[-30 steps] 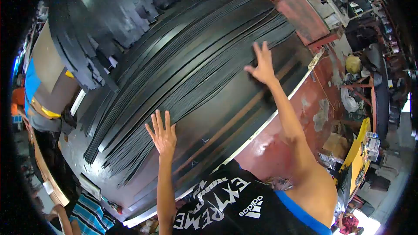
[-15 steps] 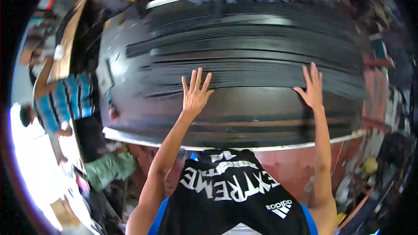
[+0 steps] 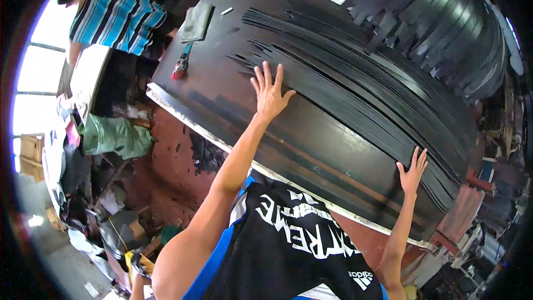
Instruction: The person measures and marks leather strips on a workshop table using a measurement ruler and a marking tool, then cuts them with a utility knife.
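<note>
left hand (image 3: 269, 95): fingers spread wide, palm flat on near edge of strips (image 3: 355, 89) | right hand (image 3: 412, 172): fingers splayed, flat on the same edge, holding nothing | strips: black, stacked lengthwise on table (image 3: 211, 105) | knife (image 3: 180, 65) near table end

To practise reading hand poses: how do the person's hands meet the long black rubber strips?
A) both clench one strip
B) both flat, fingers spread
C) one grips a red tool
B: the left hand and the right hand both lie open, fingers spread, against the long black rubber strips.
</note>
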A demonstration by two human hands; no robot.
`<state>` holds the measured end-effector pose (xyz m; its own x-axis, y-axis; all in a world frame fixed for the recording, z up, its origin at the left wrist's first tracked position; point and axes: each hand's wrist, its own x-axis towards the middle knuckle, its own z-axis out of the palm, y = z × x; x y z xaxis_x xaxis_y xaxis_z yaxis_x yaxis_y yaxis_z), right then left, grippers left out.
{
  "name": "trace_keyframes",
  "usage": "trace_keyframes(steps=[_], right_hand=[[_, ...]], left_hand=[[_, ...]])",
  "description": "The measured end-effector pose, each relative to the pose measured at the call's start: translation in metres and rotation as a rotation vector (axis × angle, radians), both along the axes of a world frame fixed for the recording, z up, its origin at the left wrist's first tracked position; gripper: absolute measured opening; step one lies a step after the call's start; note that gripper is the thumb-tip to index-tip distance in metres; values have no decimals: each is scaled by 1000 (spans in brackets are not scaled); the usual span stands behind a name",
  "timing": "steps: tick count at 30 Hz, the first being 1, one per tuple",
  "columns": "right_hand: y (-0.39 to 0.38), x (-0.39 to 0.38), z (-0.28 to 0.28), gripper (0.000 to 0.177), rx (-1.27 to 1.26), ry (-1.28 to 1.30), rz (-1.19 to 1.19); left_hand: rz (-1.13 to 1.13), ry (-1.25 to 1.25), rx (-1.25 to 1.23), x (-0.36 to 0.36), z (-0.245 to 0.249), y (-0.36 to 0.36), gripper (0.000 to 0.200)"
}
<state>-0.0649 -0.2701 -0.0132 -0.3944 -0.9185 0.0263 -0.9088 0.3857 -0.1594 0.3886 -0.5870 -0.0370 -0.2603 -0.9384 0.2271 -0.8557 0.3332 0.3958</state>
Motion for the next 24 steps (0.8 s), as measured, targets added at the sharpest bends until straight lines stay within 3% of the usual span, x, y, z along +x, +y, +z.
trace_keyframes(steps=[9, 13, 15, 17, 18, 20, 23, 24], right_hand=[[-18, 55, 20, 94, -23, -17, 64], [-39, 118, 46, 69, -158, -124, 101], [-54, 163, 70, 43, -192, -240, 103], [-72, 205, 95, 38, -210, -534, 99], [-82, 236, 124, 34, -186, -559, 115], [-99, 293, 176, 34, -286, -745, 275], [-109, 385, 284, 28, -409, -807, 633], [-127, 384, 301, 20, -357, -636, 1182]], left_hand=[[-245, 140, -21, 23, -9, -13, 89], [-321, 159, -39, 35, -6, -14, 89], [-327, 129, -24, 41, -4, -15, 89], [-380, 98, -1, 49, 0, -16, 90], [-394, 113, -12, 53, -1, -16, 90], [-411, 86, 5, 63, 2, -16, 89], [-438, 74, -6, 80, 14, -17, 86], [-442, 106, -31, 88, 19, -19, 79]])
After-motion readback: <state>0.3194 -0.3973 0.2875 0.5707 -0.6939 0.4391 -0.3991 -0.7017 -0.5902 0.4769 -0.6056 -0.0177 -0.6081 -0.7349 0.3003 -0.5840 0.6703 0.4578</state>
